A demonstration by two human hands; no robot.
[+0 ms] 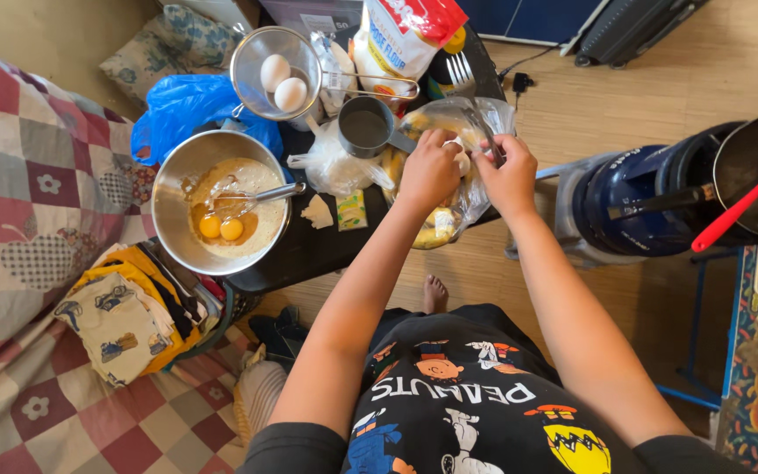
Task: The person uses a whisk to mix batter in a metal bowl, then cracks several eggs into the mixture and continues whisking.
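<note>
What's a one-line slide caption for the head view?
Both hands, left hand and right hand, work over bagged bananas beside a steel bowl of batter.

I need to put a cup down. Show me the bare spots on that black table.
Bare strip of black table between the mixing bowl and the bag of bananas, below the small packets. Crowded toward the strainer with eggs, measuring cup, flour bag.

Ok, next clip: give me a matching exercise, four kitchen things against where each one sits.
Things:
1. two whole eggs
2. two yolks
3. red spatula
4. bananas

Places:
A. in the dark pan at the right
B. in the clear bag under both hands
C. in the wire strainer
D. in the steel bowl of batter

Pairs: 1-C, 2-D, 3-A, 4-B
</note>
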